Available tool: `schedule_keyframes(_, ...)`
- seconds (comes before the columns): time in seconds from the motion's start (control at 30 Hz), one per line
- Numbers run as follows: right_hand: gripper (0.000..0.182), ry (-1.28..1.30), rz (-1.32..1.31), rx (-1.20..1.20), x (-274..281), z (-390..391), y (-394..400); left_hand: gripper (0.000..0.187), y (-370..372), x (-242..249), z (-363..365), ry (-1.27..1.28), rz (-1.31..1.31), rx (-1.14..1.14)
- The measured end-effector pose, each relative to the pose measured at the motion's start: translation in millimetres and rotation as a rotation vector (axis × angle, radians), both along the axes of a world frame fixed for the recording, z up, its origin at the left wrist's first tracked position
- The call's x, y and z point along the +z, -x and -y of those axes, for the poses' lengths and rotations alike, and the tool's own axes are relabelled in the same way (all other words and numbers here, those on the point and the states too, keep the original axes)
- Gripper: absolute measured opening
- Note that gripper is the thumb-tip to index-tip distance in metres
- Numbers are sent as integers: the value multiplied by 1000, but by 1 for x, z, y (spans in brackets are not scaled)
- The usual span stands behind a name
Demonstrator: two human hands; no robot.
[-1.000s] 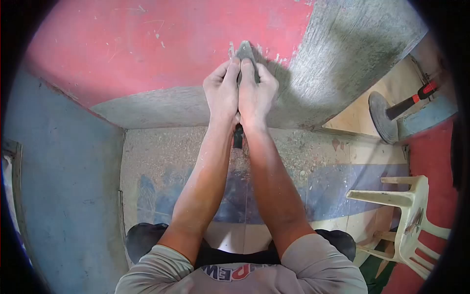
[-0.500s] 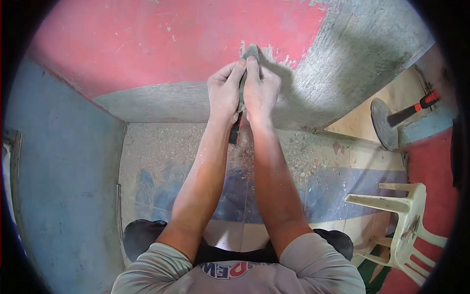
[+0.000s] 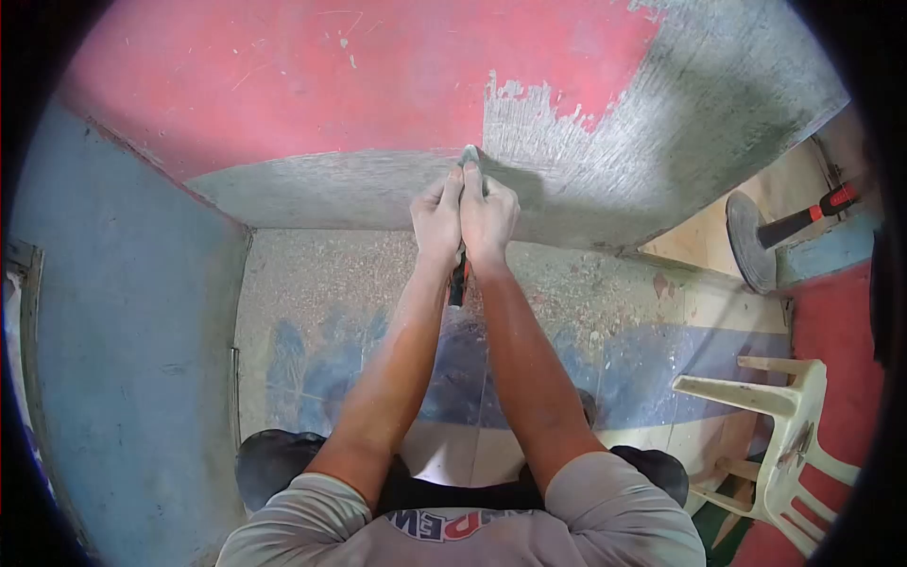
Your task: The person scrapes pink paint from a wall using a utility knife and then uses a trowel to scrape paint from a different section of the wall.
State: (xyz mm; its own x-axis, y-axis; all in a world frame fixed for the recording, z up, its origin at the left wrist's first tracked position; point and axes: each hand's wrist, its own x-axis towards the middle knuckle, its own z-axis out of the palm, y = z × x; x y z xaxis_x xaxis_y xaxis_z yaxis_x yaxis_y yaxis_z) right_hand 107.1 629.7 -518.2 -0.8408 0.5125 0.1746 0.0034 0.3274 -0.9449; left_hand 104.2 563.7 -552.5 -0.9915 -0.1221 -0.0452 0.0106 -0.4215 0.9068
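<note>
Both of my hands are wrapped round one scraper (image 3: 457, 288), a tool with a black-and-red handle end sticking out below my wrists. My left hand (image 3: 437, 222) and my right hand (image 3: 489, 219) press together side by side, thumbs stretched toward the tip. The scraper's grey tip meets the wall at the lower edge of the pink paint (image 3: 331, 85). Bare grey, streaked wall (image 3: 605, 170) lies to the right, with a ragged paint border. The middle of the tool is hidden by my hands, which look dusty.
Paint flakes lie on the tiled floor (image 3: 557, 283). A blue wall (image 3: 132, 340) stands at the left. On the right are a round grey disc on a black-and-red handle (image 3: 751, 243) and a cream plastic chair (image 3: 794, 416) lying on its side.
Both hands have moved down toward me with the scraper. A strip of pink paint where they were has come off, leaving bare grey wall.
</note>
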Motion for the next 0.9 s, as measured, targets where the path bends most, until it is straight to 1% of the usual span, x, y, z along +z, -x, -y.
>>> schedule_keyframes(0.03,53,-40,-18,-3,-6,-1,2,28,4,1,0,7,-6,14)
schedule_keyframes(0.07,52,-77,-29,-6,-19,-1,-2,28,8,-24,5,74,-17,-8)
schedule_keyframes(0.1,50,-117,-48,-9,-35,-1,-3,28,3,-35,6,125,12,27)
schedule_keyframes(0.13,53,-112,-99,-48,-48,4,-7,27,-6,-42,4,174,35,59)
schedule_keyframes(0.17,54,-98,-46,-49,-59,3,-7,27,-12,-49,0,219,55,90)
schedule_keyframes(0.2,56,-85,9,-48,-54,3,-10,27,-10,-64,0,87,65,25)
schedule_keyframes(0.23,58,-70,69,-48,-42,3,-12,28,-3,-45,0,127,-19,49)
schedule_keyframes(0.27,56,-99,66,4,-27,-4,3,29,8,-26,0,172,-96,72)
schedule_keyframes(0.3,56,-90,-14,16,2,-5,12,31,15,1,0,220,-163,93)
schedule_keyframes(0.33,56,-77,-81,29,29,-5,16,33,14,32,0,153,-164,83)
schedule_keyframes(0.37,55,-68,-157,42,41,-4,16,32,14,36,0,104,-154,63)
schedule_keyframes(0.43,54,-95,-122,23,37,-4,13,32,22,45,0,-4,-179,29)
schedule_keyframes(0.47,53,-109,-111,14,34,-3,9,33,15,34,-2,58,-176,57)
schedule_keyframes(0.5,52,-101,-58,7,14,-3,6,33,13,9,-3,105,-98,81)
schedule_keyframes(0.57,51,-90,53,-4,-46,-5,-2,33,-3,-27,-2,290,-40,74)
schedule_keyframes(0.63,52,-41,37,9,-63,-6,-10,26,-2,-64,-4,228,-13,90)
schedule_keyframes(0.67,52,-12,26,8,-65,-7,-6,24,4,-69,-6,201,-4,91)
schedule_keyframes(0.7,53,-56,-35,0,-47,-7,2,24,12,-51,-5,179,-60,91)
schedule_keyframes(0.73,54,-98,-79,-9,-14,-6,11,25,18,-18,-1,159,-98,87)
schedule_keyframes(0.77,56,-141,-118,-20,6,-6,13,26,21,1,0,139,-133,80)
schedule_keyframes(0.87,45,-57,-161,-16,16,-2,10,29,22,13,3,30,-142,-8)
schedule_keyframes(0.9,46,-70,-140,-18,6,0,11,29,18,11,5,120,-111,18)
